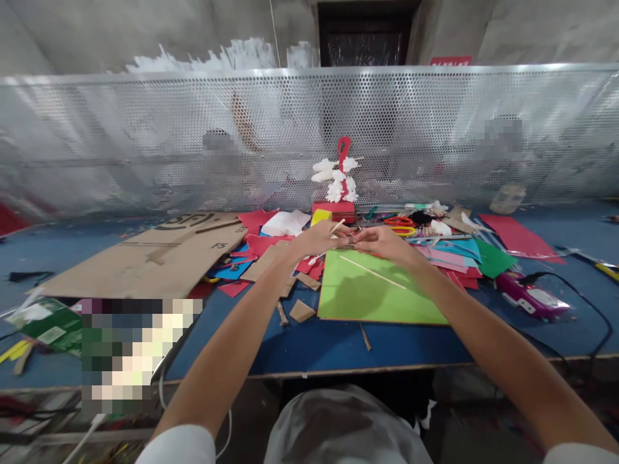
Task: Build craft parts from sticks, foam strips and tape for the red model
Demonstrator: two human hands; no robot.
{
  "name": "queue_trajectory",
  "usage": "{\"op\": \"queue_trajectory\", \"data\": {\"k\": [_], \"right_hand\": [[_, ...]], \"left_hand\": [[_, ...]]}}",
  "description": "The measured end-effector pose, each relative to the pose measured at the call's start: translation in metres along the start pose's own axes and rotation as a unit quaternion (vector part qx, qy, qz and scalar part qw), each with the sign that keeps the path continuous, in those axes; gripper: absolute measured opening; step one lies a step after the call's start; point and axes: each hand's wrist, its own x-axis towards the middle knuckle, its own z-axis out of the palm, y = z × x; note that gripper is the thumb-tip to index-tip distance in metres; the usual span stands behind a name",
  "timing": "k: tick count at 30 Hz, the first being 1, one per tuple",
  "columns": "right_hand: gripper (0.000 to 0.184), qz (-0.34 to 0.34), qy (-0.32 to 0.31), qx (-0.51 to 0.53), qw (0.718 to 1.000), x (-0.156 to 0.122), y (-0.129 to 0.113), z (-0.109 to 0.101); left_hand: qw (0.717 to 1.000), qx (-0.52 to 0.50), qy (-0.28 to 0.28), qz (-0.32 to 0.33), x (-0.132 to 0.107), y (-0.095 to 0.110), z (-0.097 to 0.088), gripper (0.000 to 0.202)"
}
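Both hands meet above the far edge of a lime-green sheet. My left hand is closed, with a short pale stick poking up from its fingers. Fingertips of my right hand are pinched together against those of the left; whatever small thing lies between them is too small to make out. On the green sheet rests a long thin pale stick. Just beyond the hands stands a red paper piece with a looped top, bearing white tufts on a red base.
A large cardboard sheet lies at left. Coloured paper scraps and cardboard bits crowd the middle. Yellow-handled scissors, a purple corded device and a red sheet lie right. A perforated metal screen rises behind.
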Motion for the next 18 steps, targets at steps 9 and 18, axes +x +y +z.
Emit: {"op": "queue_trajectory", "data": {"k": [9,18], "right_hand": [[0.015,-0.041,-0.079,-0.122,0.988,0.002,0.012,-0.011],[0.033,-0.048,-0.126,-0.101,0.986,0.013,0.035,0.021]], "left_hand": [[0.994,0.038,-0.084,-0.067,-0.028,-0.007,-0.014,0.04],[0.99,-0.061,-0.102,-0.074,-0.035,-0.011,-0.017,0.041]]}}
